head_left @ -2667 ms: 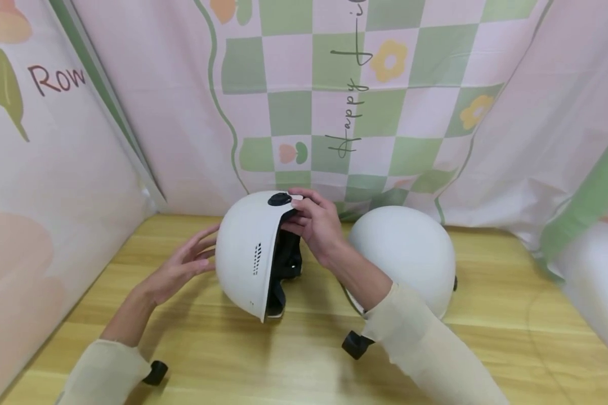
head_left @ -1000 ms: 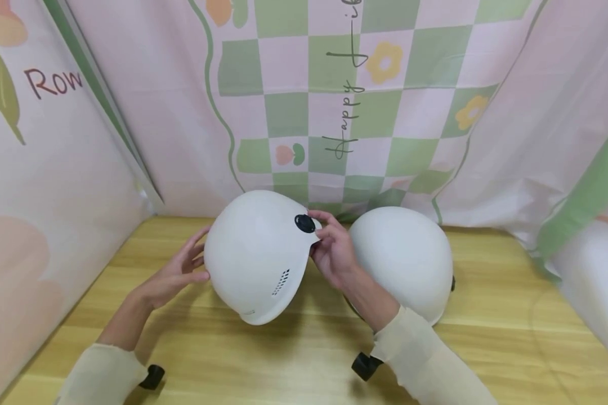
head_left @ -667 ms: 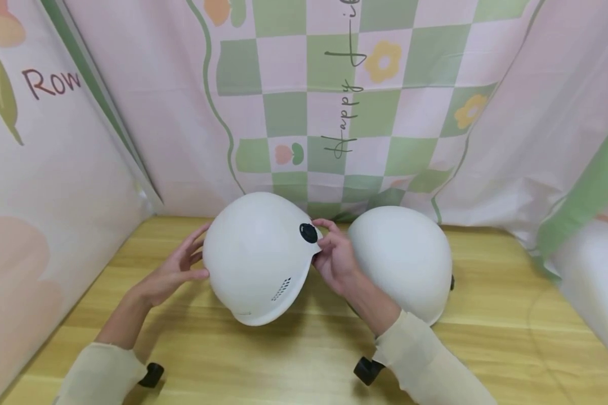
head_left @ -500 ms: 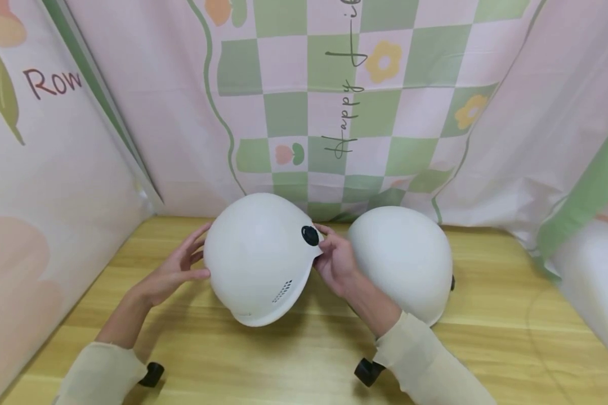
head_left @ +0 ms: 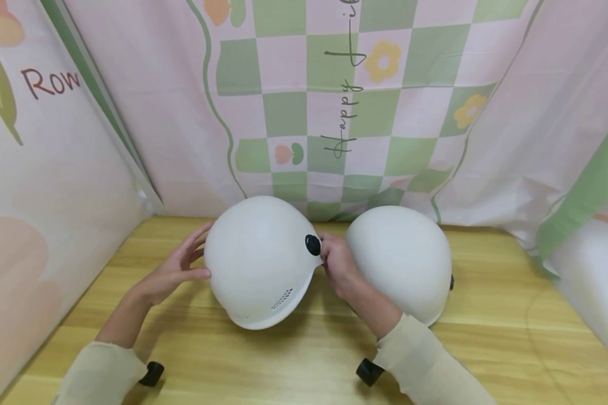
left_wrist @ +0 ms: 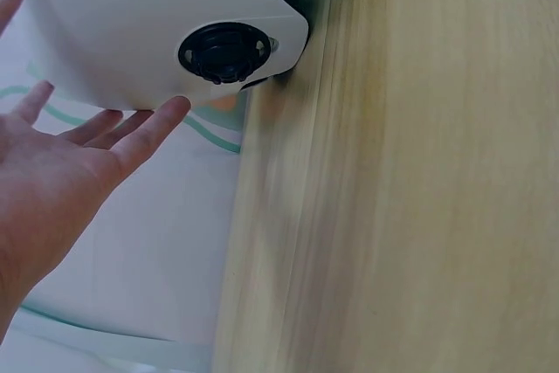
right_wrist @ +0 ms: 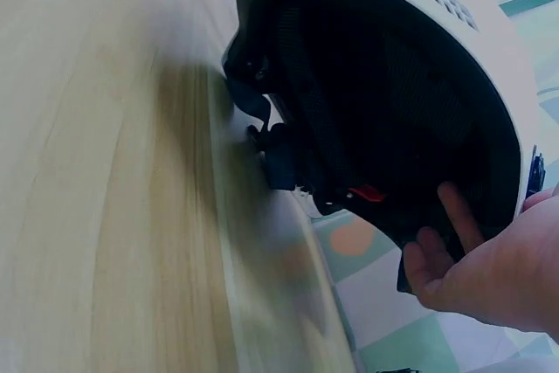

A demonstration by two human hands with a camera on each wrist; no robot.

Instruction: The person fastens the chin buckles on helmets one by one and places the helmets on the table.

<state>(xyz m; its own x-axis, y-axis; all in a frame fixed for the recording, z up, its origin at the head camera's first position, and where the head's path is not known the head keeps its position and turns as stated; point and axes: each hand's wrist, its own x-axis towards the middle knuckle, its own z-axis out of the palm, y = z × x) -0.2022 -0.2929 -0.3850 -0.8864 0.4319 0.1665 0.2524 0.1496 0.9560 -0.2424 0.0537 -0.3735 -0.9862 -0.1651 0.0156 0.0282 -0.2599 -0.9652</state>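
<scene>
A white helmet (head_left: 255, 259) is tilted above the tabletop, with a black round fitting (head_left: 312, 244) on its right side and a row of small vents near its brim. My right hand (head_left: 339, 264) grips its edge beside that fitting; in the right wrist view some fingers reach inside the dark shell (right_wrist: 393, 102), where black straps hang down. My left hand (head_left: 174, 270) has its fingers spread, and the fingertips touch the helmet's left side. In the left wrist view another black fitting (left_wrist: 225, 52) shows near those fingertips.
A second white helmet (head_left: 400, 259) sits dome up on the wooden table (head_left: 284, 371), just right of my right forearm. A patterned curtain (head_left: 289, 112) hangs behind the table, and a printed cloth wall (head_left: 71, 169) stands at the left.
The helmet has turned from showing its dark opening on the right to its dome facing me, with its right side tipping down. My right hand has moved right and lower along with it.
</scene>
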